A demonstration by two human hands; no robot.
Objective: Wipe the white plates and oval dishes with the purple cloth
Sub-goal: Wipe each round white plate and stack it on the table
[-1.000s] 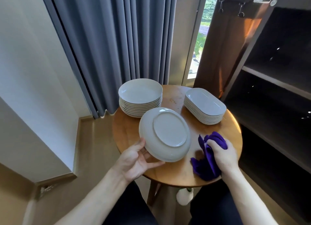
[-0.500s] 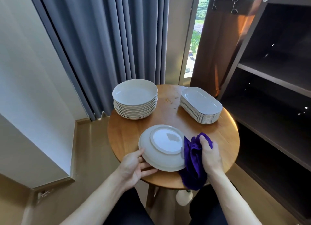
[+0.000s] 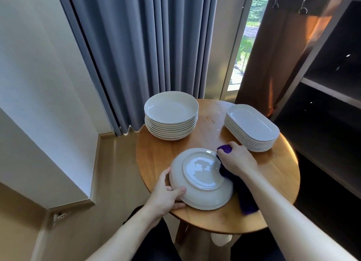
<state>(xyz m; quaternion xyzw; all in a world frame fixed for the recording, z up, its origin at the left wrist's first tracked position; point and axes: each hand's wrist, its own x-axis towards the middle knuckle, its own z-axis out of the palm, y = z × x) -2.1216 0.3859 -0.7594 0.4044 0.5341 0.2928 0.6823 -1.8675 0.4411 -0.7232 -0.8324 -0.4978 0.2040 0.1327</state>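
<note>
Here, your left hand (image 3: 166, 192) grips the inverted round white plate (image 3: 201, 178); your right hand (image 3: 237, 161) clutches the purple cloth (image 3: 245, 198). Hard rubbing could push the plate off the wooden table (image 3: 273, 173).

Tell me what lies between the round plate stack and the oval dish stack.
In the head view, only bare tabletop with faint marks separates the round plate stack from the oval dish stack.
</note>
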